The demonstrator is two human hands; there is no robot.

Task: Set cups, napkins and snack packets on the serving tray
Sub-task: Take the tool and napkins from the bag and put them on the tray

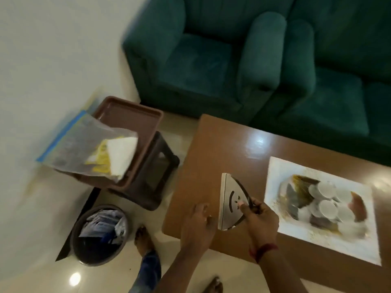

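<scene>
Green sofas fill the upper right of the frame, behind a glossy brown surface that runs through the middle and right.

At its near left corner the right hand pinches a flat, triangular metal napkin holder, which stands on edge. The thumb lies across the face and the fingers curl behind. The left hand sits just beside the holder's lower edge with its fingers loosely bent and nothing in them. Whether it touches the metal cannot be told.

To the right, a white tray carries a huddle of white cups and some blurred snack packets. The napkins seem to be elsewhere, in a clear plastic bag lying on a brown tray on a dark stool, left of centre. A bin stands on the floor at lower left.

The step looks like getting the holder onto the white tray:
- Steady its base with the free hand.
- Keep it upright.
- Set it on the bare strip at the tray's left edge, clear of the cups, which would tip at a knock.

It looks empty, so filling it from the bag likely comes next.
</scene>
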